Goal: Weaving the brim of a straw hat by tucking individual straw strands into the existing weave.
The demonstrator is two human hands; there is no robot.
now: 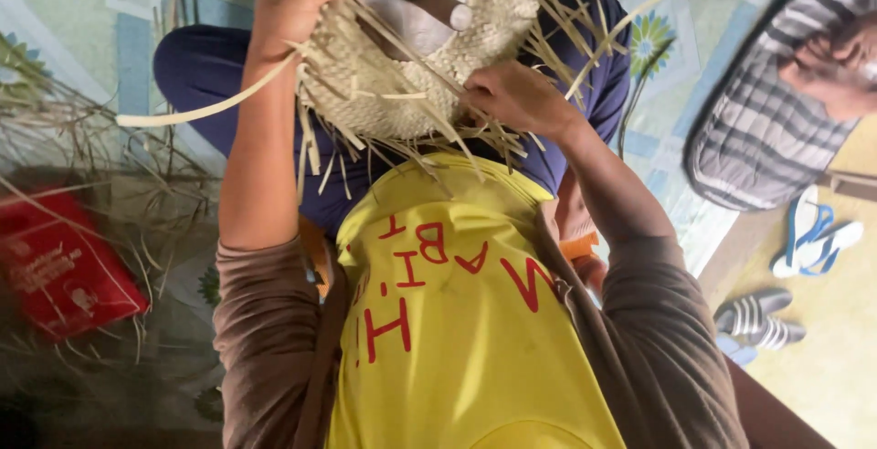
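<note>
A half-woven straw basket rests on my lap, with many loose pale strips sticking out around its rim. My left hand grips the basket's left edge and a long strip that trails off to the left. My right hand is closed on strips at the basket's lower right edge. A brown wooden stick lies across a white cloth inside the basket's hollow. My yellow shirt with red letters fills the lower middle.
A red packet lies on the floor at left among scattered straw. Another person in striped clothes sits at upper right. Sandals and striped slippers lie at right, beyond the patterned mat.
</note>
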